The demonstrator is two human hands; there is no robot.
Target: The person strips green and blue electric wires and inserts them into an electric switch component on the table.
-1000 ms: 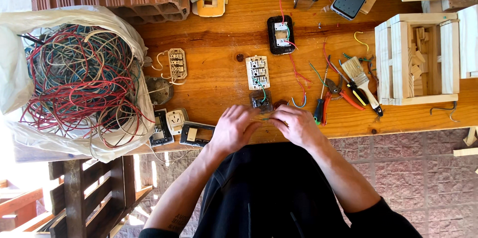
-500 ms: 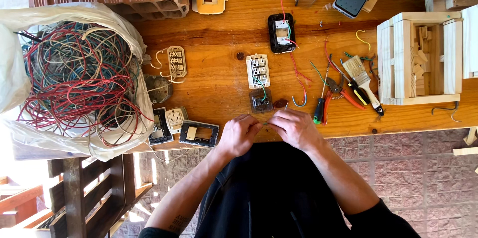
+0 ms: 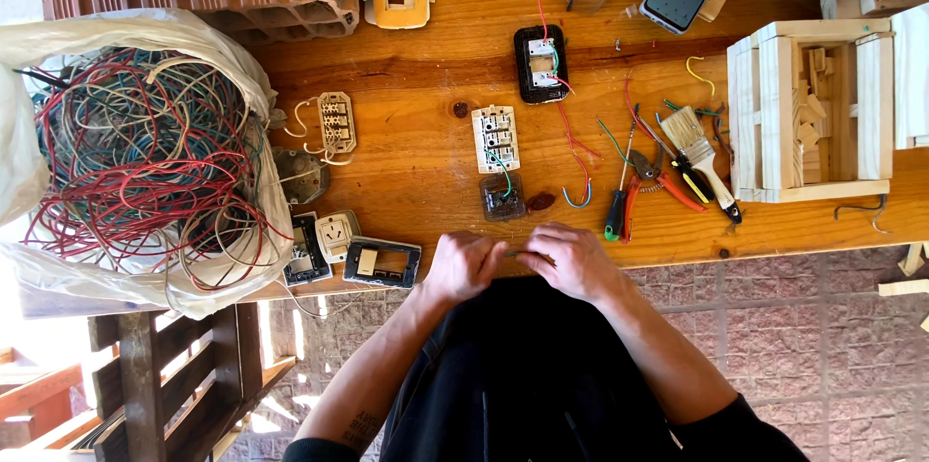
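Green, thin and short, a piece of insulated wire (image 3: 520, 253) is pinched between the fingertips of both hands at the near edge of the orange-brown wooden workbench (image 3: 426, 162); the left hand (image 3: 464, 267) and right hand (image 3: 573, 261) are curled closed on it, nearly touching. Just beyond lies a small clear plastic switch block (image 3: 503, 197), then a white socket module (image 3: 495, 138) and a black-framed one (image 3: 540, 63). Right of these rest screwdrivers, red-handled pliers (image 3: 648, 183) and a paintbrush (image 3: 697, 143). Far left sits a white bag of tangled red and white wires (image 3: 135, 152).
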